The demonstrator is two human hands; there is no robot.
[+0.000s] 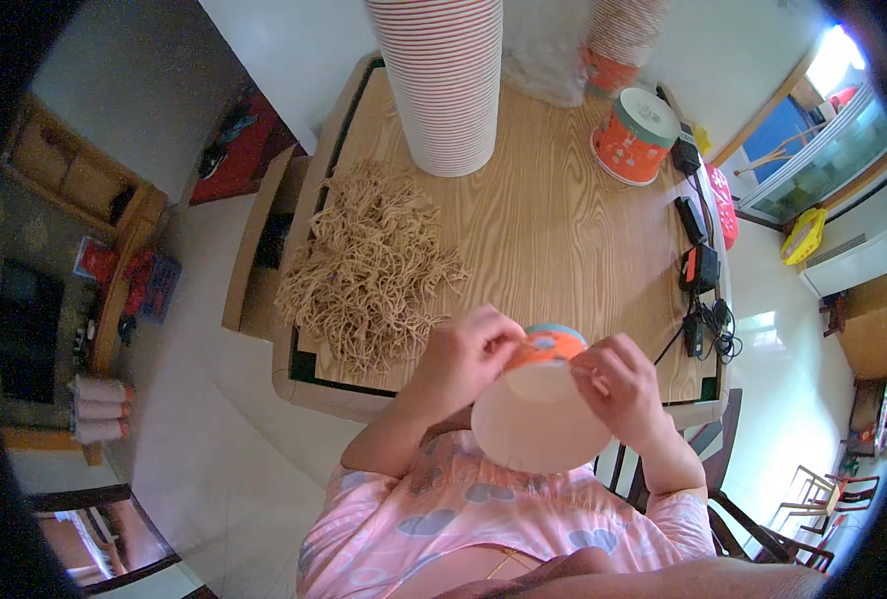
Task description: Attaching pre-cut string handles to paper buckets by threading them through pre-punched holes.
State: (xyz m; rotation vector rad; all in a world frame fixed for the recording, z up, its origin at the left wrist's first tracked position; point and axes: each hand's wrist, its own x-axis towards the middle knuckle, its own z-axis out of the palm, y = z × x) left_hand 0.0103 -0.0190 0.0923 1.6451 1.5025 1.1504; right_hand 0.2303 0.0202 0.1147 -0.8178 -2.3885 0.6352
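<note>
Head view shows both hands closed on one orange-and-white paper cup, tipped so its open white mouth faces the person, held over the near edge of the tabletop at about 6 o'clock. Left hand has its grip clenched around the cup's left wall near the orange base, fingers curled over the top. Right hand pinches the cup's right side, and a thin tan strand seems to lie between its fingertips and the cup, though it is too small to be sure.

At 10 o'clock from the cup lies a loose heap of tan rubber bands, spreading to the left edge of the light wooden tabletop; a few strands nearly reach the left hand. Between heap and right edge the wood is bare, giving open room ahead of the hands.

At 12 o'clock, far side, stands a tall stack of white paper cups with red rims. At 1 o'clock an orange patterned paper cup with a pale lid stands tilted, and behind it a second stack of orange cups sits beside a clear plastic bag. Black chargers and cables line the right edge at 2 o'clock.
</note>
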